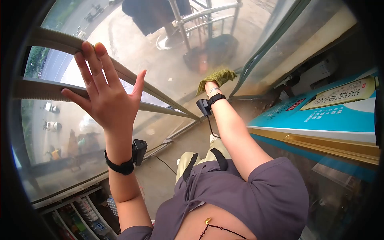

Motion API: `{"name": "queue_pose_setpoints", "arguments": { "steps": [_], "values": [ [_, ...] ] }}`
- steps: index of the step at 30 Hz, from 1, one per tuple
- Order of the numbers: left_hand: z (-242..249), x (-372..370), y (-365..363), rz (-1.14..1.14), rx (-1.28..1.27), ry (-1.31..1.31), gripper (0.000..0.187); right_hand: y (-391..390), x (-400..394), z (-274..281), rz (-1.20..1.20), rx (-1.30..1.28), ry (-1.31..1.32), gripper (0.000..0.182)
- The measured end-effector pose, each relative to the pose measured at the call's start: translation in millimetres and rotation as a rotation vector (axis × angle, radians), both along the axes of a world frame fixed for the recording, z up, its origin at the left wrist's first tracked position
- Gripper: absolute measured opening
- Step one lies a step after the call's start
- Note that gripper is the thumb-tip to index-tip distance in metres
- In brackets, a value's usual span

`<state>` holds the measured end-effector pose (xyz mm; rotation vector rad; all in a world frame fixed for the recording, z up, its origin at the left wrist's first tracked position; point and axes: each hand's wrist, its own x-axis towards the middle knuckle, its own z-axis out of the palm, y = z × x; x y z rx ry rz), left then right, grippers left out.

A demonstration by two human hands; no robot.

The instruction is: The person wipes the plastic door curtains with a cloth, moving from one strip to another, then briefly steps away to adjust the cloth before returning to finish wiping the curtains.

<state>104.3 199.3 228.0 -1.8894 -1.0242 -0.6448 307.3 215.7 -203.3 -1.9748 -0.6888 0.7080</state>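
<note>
My left hand [106,86] is raised with its fingers spread, the fingertips resting against the grey frame bar [60,40] of a glass door or panel. Nothing is held in it. On the right, a green cloth [221,77] lies against the clear pane [160,72], with my right hand [211,85] at it. The cloth covers most of that hand, and its fingers are hidden. Each wrist wears a black strap with a small box.
A blue printed panel [320,108] with a gold edge [312,142] stands at the right. Shelves with small packs [86,216] are at the lower left. Through the pane show a metal railing [208,14] and parked scooters. Grey floor [160,162] lies below.
</note>
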Motion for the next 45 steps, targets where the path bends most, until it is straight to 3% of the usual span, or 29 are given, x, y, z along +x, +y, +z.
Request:
{"name": "queue_pose_setpoints", "arguments": {
  "steps": [3,6,10,11,12,13,14,16,17,18,19,20,22,23,26,30,32,34,36,38,39,40,42,44,45],
  "values": [
    [-2,-5,4,-0.007,0.02,0.019,0.091,19,-10,82,-0.112,0.299,-0.102,0.069],
    [4,-4,-2,0.061,-0.019,0.052,0.084,34,-7,226,-0.138,0.659,-0.537,0.067],
    [10,-8,-3,0.024,0.046,0.086,0.064,22,-27,370,-0.12,0.767,-1.023,0.064],
    [18,1,-16,0.324,0.065,0.261,0.059,19,-37,391,-0.126,0.773,-1.109,0.063],
    [13,-8,-7,-0.084,-0.005,0.024,0.049,18,-45,407,-0.128,0.772,-1.181,0.062],
    [12,-15,-2,-0.1,0.02,0.082,0.053,19,-52,416,-0.165,0.799,-1.273,0.062],
    [18,-17,-3,-0.117,0.049,0.139,0.058,20,-51,432,-0.231,1.13,-1.428,0.055],
    [15,-5,-11,-0.197,-0.054,0.013,0.053,-24,-72,437,0.188,0.736,-0.976,0.053],
    [5,3,-2,-0.536,-0.123,-0.331,0.052,-10,-65,406,0.205,0.742,-0.972,0.053],
    [0,5,3,-0.875,-0.19,-0.675,0.051,14,-54,348,0.244,0.779,-1.182,0.054],
    [15,-17,-4,-0.306,0.014,-0.039,0.052,27,-48,316,0.276,0.815,-1.393,0.055],
    [15,-24,-2,-0.298,0.009,-0.034,0.052,3,-57,328,0.373,0.368,-1.352,0.032],
    [15,-31,1,-0.362,0.029,0.058,0.052,7,-50,291,0.84,0.355,-1.072,0.043],
    [20,-24,-16,-0.339,-0.072,0.052,0.052,6,-53,272,0.563,0.74,-1.185,0.037],
    [21,-31,-26,-0.364,-0.121,0.106,0.05,8,-53,209,0.672,0.741,-1.099,0.037],
    [11,-39,-40,-0.179,-0.123,0.106,0.047,-9,-47,166,1.078,0.072,-0.997,0.032],
    [2,-44,-42,-0.289,-0.198,0.029,0.052,-21,-39,128,1.11,0.081,-0.832,0.033],
    [-4,-52,-49,-0.235,-0.2,0.094,0.051,-36,-27,94,1.044,0.009,-0.595,0.031],
    [-12,-58,-52,-0.159,-0.215,0.143,0.053,-45,-6,30,1.117,0.075,-0.6,0.029],
    [-18,-64,-49,-0.177,-0.194,0.167,0.054,-39,13,18,1.514,0.037,-1.318,0.028],
    [-21,-65,-49,-0.2,-0.179,0.116,0.05,-35,7,41,1.58,-0.169,-1.341,0.028],
    [-23,-65,-50,-0.223,-0.168,0.061,0.047,-38,6,72,1.565,-0.131,-1.296,0.028],
    [-22,-60,-53,-0.186,-0.176,0.062,0.047,-28,14,64,1.453,0.421,-1.447,0.027],
    [-20,-59,-53,-0.151,-0.193,0.067,0.047,-21,-1,123,1.297,0.444,-1.221,0.025],
    [-18,-60,-49,-0.16,-0.195,0.089,0.051,-20,-7,155,1.181,0.548,-1.242,0.025]
  ]
}}
